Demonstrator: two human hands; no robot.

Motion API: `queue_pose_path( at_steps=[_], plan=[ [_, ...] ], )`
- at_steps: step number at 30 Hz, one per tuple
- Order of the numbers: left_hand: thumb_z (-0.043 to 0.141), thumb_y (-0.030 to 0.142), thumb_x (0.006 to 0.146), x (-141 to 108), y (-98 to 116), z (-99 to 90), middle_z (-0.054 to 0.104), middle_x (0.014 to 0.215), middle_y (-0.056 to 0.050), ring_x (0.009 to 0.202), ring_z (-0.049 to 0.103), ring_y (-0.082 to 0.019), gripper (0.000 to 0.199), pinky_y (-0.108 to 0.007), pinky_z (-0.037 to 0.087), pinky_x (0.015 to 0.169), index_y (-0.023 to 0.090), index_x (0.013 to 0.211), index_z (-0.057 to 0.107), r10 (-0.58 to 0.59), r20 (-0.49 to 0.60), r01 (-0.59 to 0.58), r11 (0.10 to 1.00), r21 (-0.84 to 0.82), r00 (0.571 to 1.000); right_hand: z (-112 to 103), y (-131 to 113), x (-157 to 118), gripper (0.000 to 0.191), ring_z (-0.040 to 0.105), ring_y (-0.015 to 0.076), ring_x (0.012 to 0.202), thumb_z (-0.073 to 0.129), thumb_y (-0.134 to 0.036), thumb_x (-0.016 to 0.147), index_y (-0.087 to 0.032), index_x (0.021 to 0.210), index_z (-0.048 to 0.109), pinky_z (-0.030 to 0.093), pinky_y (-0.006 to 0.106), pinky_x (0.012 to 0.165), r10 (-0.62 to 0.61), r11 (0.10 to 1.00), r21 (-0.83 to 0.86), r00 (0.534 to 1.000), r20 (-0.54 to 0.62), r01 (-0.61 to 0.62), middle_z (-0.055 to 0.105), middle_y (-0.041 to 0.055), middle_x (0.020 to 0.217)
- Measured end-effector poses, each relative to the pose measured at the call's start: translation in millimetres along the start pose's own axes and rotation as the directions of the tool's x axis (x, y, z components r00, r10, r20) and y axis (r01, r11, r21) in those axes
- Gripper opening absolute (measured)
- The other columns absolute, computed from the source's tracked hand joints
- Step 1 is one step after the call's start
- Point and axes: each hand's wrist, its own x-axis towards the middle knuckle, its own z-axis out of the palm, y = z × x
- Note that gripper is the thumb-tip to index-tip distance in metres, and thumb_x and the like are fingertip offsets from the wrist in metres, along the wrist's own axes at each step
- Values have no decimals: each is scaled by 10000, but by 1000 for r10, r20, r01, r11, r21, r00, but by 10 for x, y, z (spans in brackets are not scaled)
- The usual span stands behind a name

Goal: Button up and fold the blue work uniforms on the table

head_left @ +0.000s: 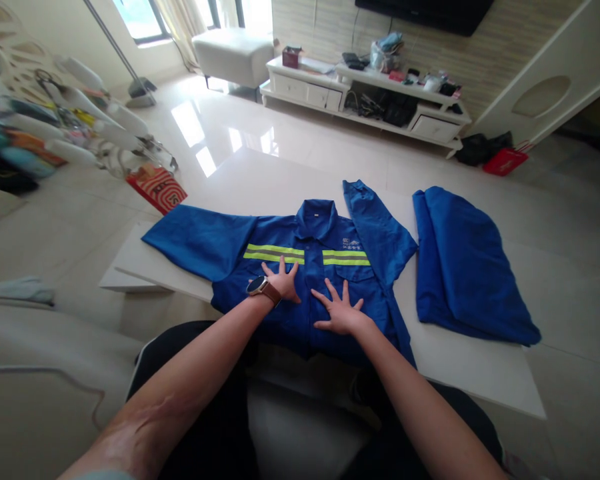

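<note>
A blue work jacket (pixel 275 230) with yellow-green reflective strips lies front side up on a white table, its collar pointing away from me. My left hand (pixel 281 280), with a watch (pixel 256 285) at the wrist, rests spread on the chest just below one strip. Fingers apart, my right hand (pixel 339 312) lies on the other side of the buttoned front, near a pocket flap. One sleeve (pixel 200 237) stretches out to the left. The other sleeve (pixel 380 233) is bent, its cuff towards the far side. The jacket's hem drops over the near table edge.
Folded blue cloth (pixel 470 267) lies on the right part of the white table (pixel 480 370). A red striped paper bag (pixel 157 187) stands beyond the left end. Across the floor are a white TV cabinet (pixel 305 87) with clutter and a padded bench (pixel 235 57).
</note>
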Motion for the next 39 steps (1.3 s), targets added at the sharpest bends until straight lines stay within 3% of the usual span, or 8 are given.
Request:
queue_pose_path(
  at_steps=[4, 9, 20, 24, 28, 31, 36, 39],
  plan=[
    [759, 748, 677, -13, -232, 59, -168, 1750, -103, 1497, -209, -632, 1293, -957, 135, 990, 420, 1658, -15, -18, 78, 19, 1000, -22, 997, 12, 34, 140, 1022, -312, 512, 1502, 649, -722, 842, -591, 1604, -18, 92, 926, 1012, 24, 1000, -11, 1000, -10, -24, -262, -67, 1720],
    [688, 862, 629, 310, -392, -270, -268, 1725, -12, 1460, -312, -620, 1311, -974, 74, 966, 477, 1629, -68, 35, 132, -27, 998, -62, 991, -206, 45, 426, 971, -357, 473, 1496, 554, -782, 862, -603, 1593, -59, 22, 921, 1029, 43, 999, 18, 998, -42, -43, -318, -125, 1690],
    [743, 791, 644, 1724, -594, -1067, -78, 1776, -11, 1549, -172, -548, 1201, -807, 36, 1182, 450, 1648, 178, 99, -123, -114, 986, -125, 987, -1207, 318, 1681, 947, -201, 514, 1535, 557, -806, 863, -568, 1621, 40, 70, 924, 1020, 59, 998, 8, 966, -250, -59, -167, -60, 1742],
    [811, 676, 665, 1914, -488, -1169, 30, 1775, -51, 1568, -80, -534, 1160, -749, 114, 1223, 393, 1644, 259, 27, -238, -71, 982, -177, 971, -1380, 366, 1975, 773, -59, 443, 1578, 497, -717, 955, -516, 1632, 181, 102, 864, 1101, 61, 998, 9, 904, -422, -63, 31, -24, 1761],
    [674, 369, 885, 1509, -219, -974, 126, 1759, -79, 1584, 6, -481, 818, -776, 115, 1203, 350, 1622, 322, 101, -423, -148, 986, -78, 900, -1110, 137, 1687, 622, 87, 382, 1590, 434, -511, 1044, -408, 1638, 284, 221, 736, 1176, 101, 994, 81, 847, -522, -68, 164, 22, 1751],
    [538, 206, 923, 857, -21, -637, 262, 1703, -137, 1573, 175, -382, 644, -686, 202, 1228, 256, 1555, 421, 187, -465, -207, 978, 7, 865, -592, -103, 1008, 639, 166, 322, 1592, 491, -374, 1024, -336, 1638, 320, 270, 608, 1216, -103, 984, 74, 852, -513, 163, 254, 56, 1728],
    [489, 199, 922, -226, 5, 29, 533, 1450, -211, 1324, 533, -308, 561, -467, 499, 1055, 153, 1482, 491, 194, -262, -224, 971, -89, 945, 344, -215, -302, 698, 333, 321, 1542, 659, -462, 928, -316, 1579, 455, 272, 543, 1241, -486, 832, 142, 828, -280, 537, 411, 88, 1656],
    [587, 318, 890, -617, -98, 352, 333, 1685, -79, 1491, 374, -386, 680, -553, 495, 1061, 373, 1551, 442, 367, -212, -381, 924, -28, 905, 590, 9, -797, 576, 437, 287, 1486, 669, -401, 910, -287, 1469, 594, 360, 452, 1209, -365, 868, 204, 859, -359, 454, 460, 92, 1624]
  ],
)
